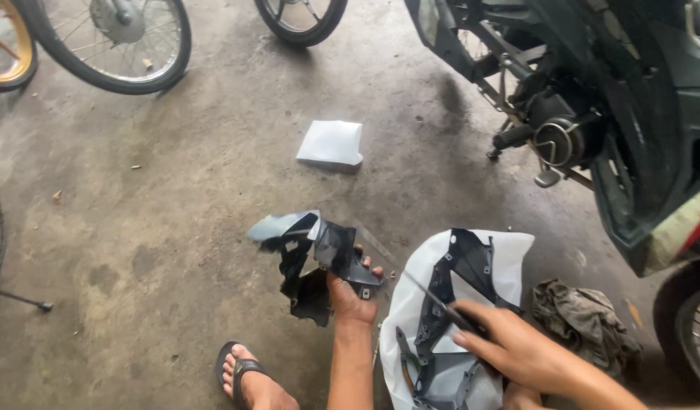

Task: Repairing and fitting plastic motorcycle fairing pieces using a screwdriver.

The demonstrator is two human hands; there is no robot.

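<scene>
Gripping black panel [320, 262], left hand [350, 296]; right-hand [509, 345] tool [441, 304] indistinct.

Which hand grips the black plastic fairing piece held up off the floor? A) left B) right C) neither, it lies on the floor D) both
A: the left hand alone grips the black fairing piece above the concrete, while the right hand holds a thin tool over the white panel.

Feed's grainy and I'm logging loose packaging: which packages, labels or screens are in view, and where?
White packet: flat, roughly square, lying alone on the concrete floor ahead of the hands.
White plastic bag: crumpled under the dark panel by the right hand.
No labels or screens visible.
</scene>
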